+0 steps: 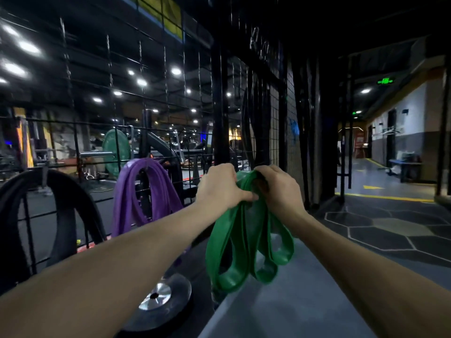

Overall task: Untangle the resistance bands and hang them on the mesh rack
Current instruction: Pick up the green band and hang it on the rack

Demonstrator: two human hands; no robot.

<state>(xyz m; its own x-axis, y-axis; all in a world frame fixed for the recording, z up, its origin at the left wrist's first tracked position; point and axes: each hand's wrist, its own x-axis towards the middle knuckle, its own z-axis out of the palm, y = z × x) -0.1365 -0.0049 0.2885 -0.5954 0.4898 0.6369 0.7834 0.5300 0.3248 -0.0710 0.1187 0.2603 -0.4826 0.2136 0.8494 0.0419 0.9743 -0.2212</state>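
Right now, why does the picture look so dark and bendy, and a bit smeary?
Head view: the gym is dim, its ceiling lights smeared into bright ovals; the wide lens bends the mesh rack; the green band and both hands look slightly motion-blurred.

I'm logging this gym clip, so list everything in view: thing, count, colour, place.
green resistance band: one, green, bunched in loops hanging from both hands, centre
purple resistance band: one, purple, hung on the rack, left of centre
black band: one, black, hung at far left
mesh rack: one, black wire, behind the bands
weight plate: one, black with silver hub, on the floor
left hand: grips the green band's top
right hand: grips the green band's top
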